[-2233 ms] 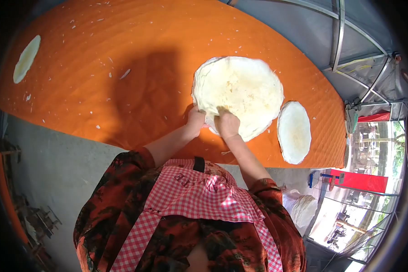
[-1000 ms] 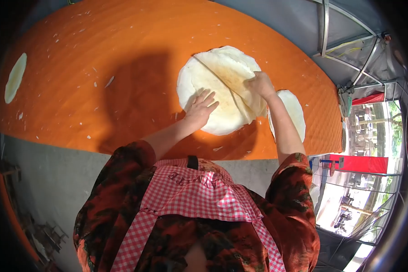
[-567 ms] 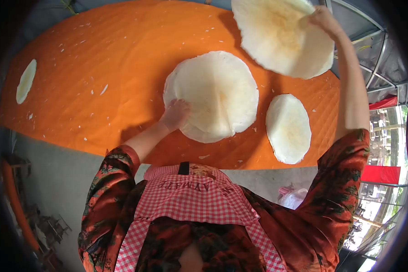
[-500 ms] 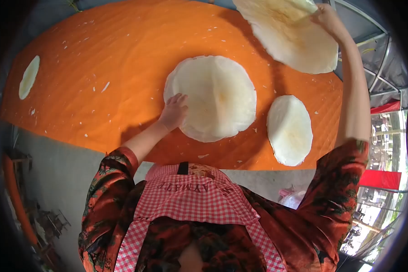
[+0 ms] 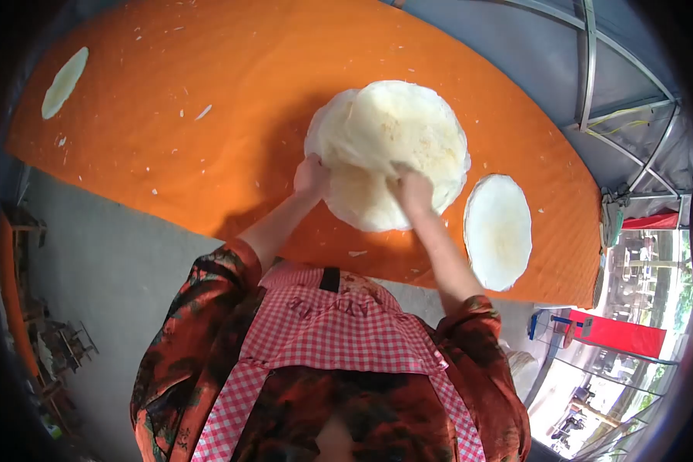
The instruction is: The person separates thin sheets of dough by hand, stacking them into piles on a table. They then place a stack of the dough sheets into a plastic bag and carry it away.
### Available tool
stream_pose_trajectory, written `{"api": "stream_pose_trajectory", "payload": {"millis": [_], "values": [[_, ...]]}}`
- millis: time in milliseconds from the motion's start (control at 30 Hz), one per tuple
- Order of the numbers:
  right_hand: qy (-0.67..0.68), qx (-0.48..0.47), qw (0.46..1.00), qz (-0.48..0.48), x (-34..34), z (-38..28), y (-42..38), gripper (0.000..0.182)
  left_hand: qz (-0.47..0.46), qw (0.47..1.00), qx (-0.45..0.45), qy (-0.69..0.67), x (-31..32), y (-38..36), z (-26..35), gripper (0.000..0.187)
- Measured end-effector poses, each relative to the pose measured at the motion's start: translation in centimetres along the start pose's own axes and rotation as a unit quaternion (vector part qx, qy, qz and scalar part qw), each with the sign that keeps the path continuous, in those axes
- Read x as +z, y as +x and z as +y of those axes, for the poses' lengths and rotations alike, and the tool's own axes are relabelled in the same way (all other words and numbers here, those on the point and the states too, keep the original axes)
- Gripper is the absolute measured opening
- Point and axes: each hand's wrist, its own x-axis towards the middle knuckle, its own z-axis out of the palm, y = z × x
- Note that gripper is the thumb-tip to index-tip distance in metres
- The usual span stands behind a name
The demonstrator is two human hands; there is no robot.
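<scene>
Round, thin, pale flatbreads lie in a pile in front of me, the top one bulging and partly folded. My right hand is closed on the near part of the top flatbread, its fingers partly hidden. At the pile's left edge, my left hand is closed round the rim, and its fingertips are out of sight. A separate stack of flatbreads rests to the right, near the front edge.
An orange cloth covers the table and carries scattered white crumbs. Far to the left lies a small oval piece. Metal frame bars stand beyond the right side. A red panel hangs at the lower right.
My right hand has brought the large flatbread from the upper right down onto the middle pile. My left hand has shifted from the top of the pile to its left edge.
</scene>
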Motion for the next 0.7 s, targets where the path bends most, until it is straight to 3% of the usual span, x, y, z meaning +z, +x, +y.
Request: {"api": "stream_pose_trajectory", "payload": {"millis": [67, 167, 200, 233, 267, 333, 367, 467, 567, 633, 700], "values": [[-0.09, 0.056, 0.987, -0.124, -4.2, -1.8, 2.1, 0.023, -0.031, 0.999, -0.003, 0.006, -0.2, 0.6, 0.2, 0.025], [-0.111, 0.018, 0.993, -0.043, -3.5, -4.3, 0.8, 0.022, -0.09, 0.991, -0.009, -0.103, 0.8, 2.2, -1.4, 0.024], [-0.113, 0.01, 0.993, -0.011, -2.1, -5.1, -0.6, 0.021, -0.107, 0.974, -0.051, -0.193, 0.8, 1.9, -1.2, 0.026], [-0.118, -0.026, 0.993, -0.017, -0.1, -5.0, -2.2, 0.021, -0.123, 0.947, -0.092, -0.28, 0.9, 1.5, -0.7, 0.028], [-0.128, -0.001, 0.99, -0.058, 1.9, -5.2, -3.5, 0.022, -0.138, 0.911, -0.131, -0.365, 0.8, 1.3, -0.1, 0.03], [-0.096, -0.054, 0.992, 0.068, 3.9, -5.5, -5.4, 0.03, -0.23, 0.819, -0.173, -0.497, -0.6, 0.9, 0.2, 0.037], [-0.093, -0.048, 0.993, 0.048, 4.0, -5.2, -5.2, 0.03, -0.274, 0.76, -0.195, -0.556, -1.1, 0.6, 0.3, 0.042], [-0.085, -0.011, 0.996, -0.015, 2.5, -6.0, -4.8, 0.029, -0.28, 0.715, -0.224, -0.6, -2.7, -0.9, 1.6, 0.052], [-0.116, 0.01, 0.989, -0.088, 1.6, -6.8, -3.8, 0.033, -0.273, 0.786, -0.127, -0.54, -0.4, -0.9, 2.2, 0.062], [-0.122, 0.012, 0.987, -0.109, 2.3, -7.6, -4.3, 0.035, -0.224, 0.831, -0.128, -0.494, 1.1, -0.3, 1.4, 0.068], [-0.103, 0.009, 0.992, -0.069, 2.0, -7.6, -5.1, 0.036, -0.209, 0.869, -0.086, -0.441, 4.4, 2.1, -1.8, 0.074]]}}
